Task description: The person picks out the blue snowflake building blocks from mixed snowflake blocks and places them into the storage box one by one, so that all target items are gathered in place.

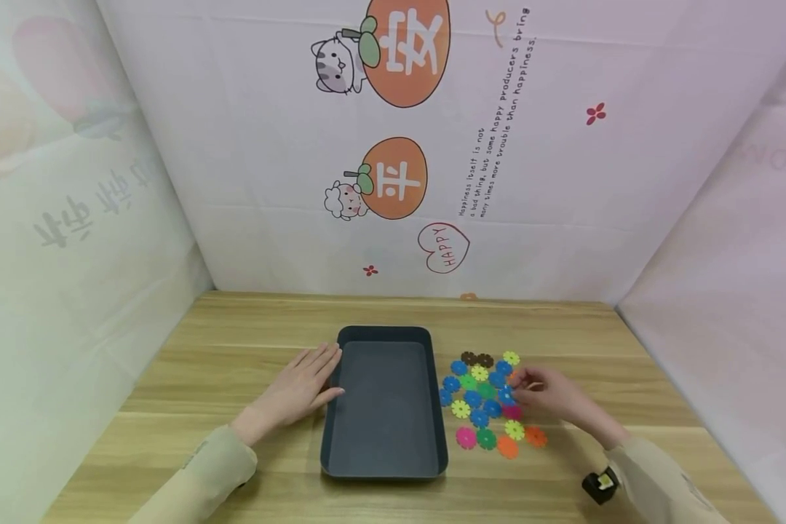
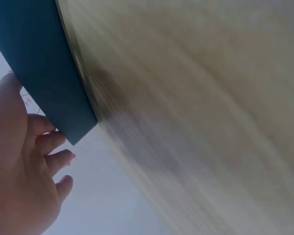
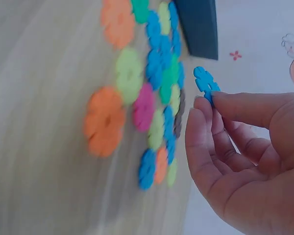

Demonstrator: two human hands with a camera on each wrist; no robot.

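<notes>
A dark grey rectangular tray [image 1: 385,411] lies on the wooden table, its inside bare. My left hand [image 1: 299,387] rests against the tray's left rim with straight fingers; the left wrist view shows its fingertips along the tray's outer wall [image 2: 44,63]. Between thumb and forefinger, my right hand [image 1: 550,394] pinches a blue snowflake disc [image 3: 204,82], held a little above the others. Beneath and beside it spread several flat, notched snowflake discs in blue, green, yellow, orange, pink and brown, among them a pink disc [image 1: 466,438] and an orange disc [image 3: 105,121].
The loose discs lie right of the tray on the wooden table [image 1: 249,342]. White printed cloth [image 1: 268,182] hangs behind the table and along both sides. A small black device [image 1: 600,486] sits by the right sleeve.
</notes>
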